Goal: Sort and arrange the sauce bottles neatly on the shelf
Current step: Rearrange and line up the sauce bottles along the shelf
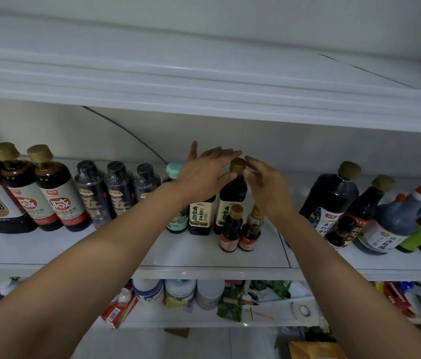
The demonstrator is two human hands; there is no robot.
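- Head view: left hand (201,174) flat, fingers straight, held over the tops of the mid-shelf bottles; it grips nothing.
- Right hand (263,182) loosely curved just beside the gold cap (238,165); contact cannot be told.
- Gold-capped bottle (233,193) stands upright mid-shelf (204,257), towards the back and against its labelled twin (200,213).
- Judgement: hands bracket the neck to square it into the row.
- Two small bottles (240,230) stand in front, nearer the shelf's front edge.

Open shelf (116,247) front left of two small bottles (231,229) — upper shelf (204,99) low overhead.
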